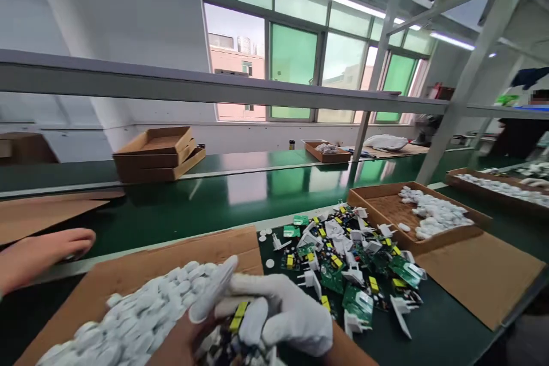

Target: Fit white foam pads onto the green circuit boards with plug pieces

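My right hand point(295, 311), in a white glove, is closed with thumb and forefinger around a small circuit board point(238, 317) that has a yellow block and a white oval plug face point(254, 321). Against it, my left hand point(212, 294) shows mainly a white-covered thumb; its other fingers are hidden and its grip is unclear. Below both hands are more dark components point(229, 349), partly cut off by the frame. To the left, a cardboard tray point(124, 260) holds many white oval caps point(150, 309). On the right lies a heap of circuit boards with white plug parts point(338, 251).
Another person's bare hand point(55, 251) reaches in from the left edge. Behind the heap, a cardboard box point(373, 206) holds white pieces. Stacked cardboard trays point(156, 154) stand on the far green bench. A metal shelf rail point(257, 86) crosses above, with an upright post at right.
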Available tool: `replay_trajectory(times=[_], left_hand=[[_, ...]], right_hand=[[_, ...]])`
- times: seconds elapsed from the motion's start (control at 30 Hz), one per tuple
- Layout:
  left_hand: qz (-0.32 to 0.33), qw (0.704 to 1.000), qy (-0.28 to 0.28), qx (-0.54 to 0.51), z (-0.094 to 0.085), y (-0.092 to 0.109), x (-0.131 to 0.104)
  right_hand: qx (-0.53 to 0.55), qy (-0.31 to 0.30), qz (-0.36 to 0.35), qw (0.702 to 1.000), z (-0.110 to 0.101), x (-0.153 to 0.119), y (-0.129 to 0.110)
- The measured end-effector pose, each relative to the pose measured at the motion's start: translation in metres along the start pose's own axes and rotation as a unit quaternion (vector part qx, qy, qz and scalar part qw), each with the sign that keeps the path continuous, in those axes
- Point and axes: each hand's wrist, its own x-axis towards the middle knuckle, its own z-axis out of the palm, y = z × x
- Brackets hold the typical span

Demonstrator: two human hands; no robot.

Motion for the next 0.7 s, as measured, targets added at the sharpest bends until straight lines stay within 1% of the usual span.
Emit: replay_trajectory(times=[0.03,0.07,0.1,0.13,0.2,0.3,0.37,0.43,0.5,0.63,0.7], left_hand=[[-0.001,1.000,0.002,0.010,-0.014,-0.004,-0.004],[0.001,1.000,0.007,0.023,-0.026,-0.006,-0.006],[0.008,0.999,0.007,0.031,-0.034,-0.008,-0.007],[0.022,0.999,0.000,0.030,-0.040,-0.009,-0.007],[0.063,0.998,-0.023,0.021,-0.044,-0.009,-0.004],[0.126,0.990,-0.064,0.025,-0.042,-0.008,0.000],[0.154,0.984,-0.084,0.034,-0.041,-0.009,0.000],[0.164,0.980,-0.102,0.039,-0.041,-0.011,-0.001],[0.152,0.980,-0.123,0.042,-0.044,-0.012,-0.001],[0.069,0.983,-0.168,0.030,-0.053,-0.007,-0.001],[0.059,0.982,-0.178,0.024,-0.054,-0.002,0.000]], right_hand=[[0.056,0.062,-0.022,0.996,-0.002,0.000,0.003],[0.063,0.109,-0.027,0.992,-0.005,-0.001,0.006],[0.036,0.142,-0.026,0.989,-0.010,-0.002,0.009],[0.014,0.160,-0.010,0.987,-0.015,-0.002,0.013],[-0.024,0.160,0.004,0.987,-0.025,-0.004,0.020],[-0.065,0.188,-0.023,0.980,-0.035,-0.008,0.027],[-0.097,0.195,-0.040,0.975,-0.038,-0.009,0.028],[-0.107,0.186,-0.042,0.976,-0.036,-0.008,0.025],[-0.093,0.190,-0.037,0.977,-0.030,-0.007,0.019],[-0.061,0.191,-0.012,0.980,-0.013,-0.005,0.004],[-0.039,0.197,-0.006,0.980,-0.009,-0.004,-0.001]])
